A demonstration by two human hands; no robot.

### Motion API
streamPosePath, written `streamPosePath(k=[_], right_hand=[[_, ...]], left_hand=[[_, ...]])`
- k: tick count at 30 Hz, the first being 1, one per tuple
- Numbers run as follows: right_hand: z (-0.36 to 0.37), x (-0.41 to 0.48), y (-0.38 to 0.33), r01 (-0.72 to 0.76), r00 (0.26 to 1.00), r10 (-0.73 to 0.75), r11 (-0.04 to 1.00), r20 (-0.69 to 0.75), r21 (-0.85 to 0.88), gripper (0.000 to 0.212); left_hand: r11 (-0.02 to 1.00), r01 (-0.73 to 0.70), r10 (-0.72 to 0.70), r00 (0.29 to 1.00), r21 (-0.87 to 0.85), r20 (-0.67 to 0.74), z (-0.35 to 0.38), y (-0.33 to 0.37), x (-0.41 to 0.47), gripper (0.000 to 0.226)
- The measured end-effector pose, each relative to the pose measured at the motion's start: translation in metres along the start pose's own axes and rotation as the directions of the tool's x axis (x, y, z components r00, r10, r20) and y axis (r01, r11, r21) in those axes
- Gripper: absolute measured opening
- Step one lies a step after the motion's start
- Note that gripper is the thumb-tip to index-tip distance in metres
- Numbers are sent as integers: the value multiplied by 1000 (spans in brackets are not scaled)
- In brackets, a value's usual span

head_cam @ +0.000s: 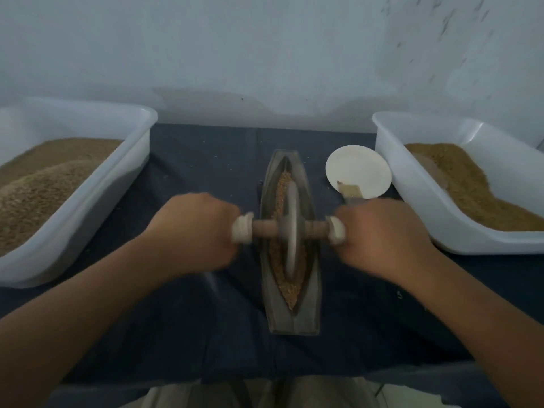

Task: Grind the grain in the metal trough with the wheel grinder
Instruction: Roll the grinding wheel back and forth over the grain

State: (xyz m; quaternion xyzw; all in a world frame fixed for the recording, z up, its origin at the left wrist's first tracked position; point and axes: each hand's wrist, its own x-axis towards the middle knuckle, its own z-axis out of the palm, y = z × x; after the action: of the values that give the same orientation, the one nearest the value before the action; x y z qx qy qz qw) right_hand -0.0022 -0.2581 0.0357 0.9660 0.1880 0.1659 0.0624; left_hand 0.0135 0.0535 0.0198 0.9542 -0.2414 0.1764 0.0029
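A boat-shaped metal trough point(306, 313) lies lengthwise on the dark cloth in front of me. Brown grain point(281, 184) fills its narrow groove. The wheel grinder point(290, 231) stands upright in the groove near the middle, its wooden axle crossing the trough. My left hand point(191, 231) grips the left end of the axle. My right hand point(379, 234) grips the right end. Both handle ends are wrapped in pale cloth. The hands and the wheel look blurred.
A white plastic tub point(97, 184) of brown grain stands at the left, another white tub point(412, 187) of grain at the right. A round white dish point(357, 169) with a small brush point(348, 191) sits between trough and right tub. A pale wall rises close behind.
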Motion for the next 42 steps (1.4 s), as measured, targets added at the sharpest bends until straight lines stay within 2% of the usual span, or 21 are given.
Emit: streamPosePath(k=[2,3,6,9,13,16,18,20,23,26,29,31,35,37,40,42], right_hand=[[0,-13,0,41,998,-40,999,-57,15,36],[3,-8,2,37,998,-35,999,-59,27,33],[16,39,8,-88,996,89,996,32,-12,31],[22,78,14,-186,982,186,982,13,19,35],[20,58,12,-164,986,162,986,49,42,34],[13,6,6,-23,1000,23,1000,-18,6,33],[11,-13,4,3,999,-3,1000,-32,7,38],[20,-7,8,-41,999,41,999,-19,24,36],[34,42,15,-181,983,181,983,38,11,30],[32,81,16,-247,969,245,967,27,61,31],[17,71,10,-211,976,207,976,70,55,33],[6,40,5,-124,988,120,992,101,26,30],[-15,-4,-5,60,998,-60,998,-15,24,41],[-5,6,0,43,999,-43,999,18,23,39],[15,50,10,-92,993,93,995,66,-26,34],[22,74,16,-156,986,155,988,65,14,32]], left_hand=[[999,-37,37,998,-3,-46,-1,-2,-16,25],[1000,-11,11,1000,0,-10,0,-3,-12,26],[989,145,-147,980,26,136,7,-5,36,26],[968,244,-251,960,63,127,10,-11,86,26],[977,203,-209,969,59,129,5,-8,67,32],[996,40,-42,999,79,24,-4,2,14,28],[994,-33,39,997,101,-61,-9,4,-4,31],[991,1,4,999,131,-40,-5,3,3,33],[978,134,-146,987,162,62,4,-1,55,26],[970,200,-216,970,137,112,6,-12,99,23],[979,196,-203,963,60,176,7,-14,83,26],[987,160,-156,969,-10,191,5,-9,47,28],[986,143,-121,967,-85,226,0,-4,-7,27],[983,174,-154,957,-61,248,3,-2,-3,25],[975,214,-220,963,56,154,10,-3,40,31],[965,245,-254,961,91,109,10,-6,74,32]])
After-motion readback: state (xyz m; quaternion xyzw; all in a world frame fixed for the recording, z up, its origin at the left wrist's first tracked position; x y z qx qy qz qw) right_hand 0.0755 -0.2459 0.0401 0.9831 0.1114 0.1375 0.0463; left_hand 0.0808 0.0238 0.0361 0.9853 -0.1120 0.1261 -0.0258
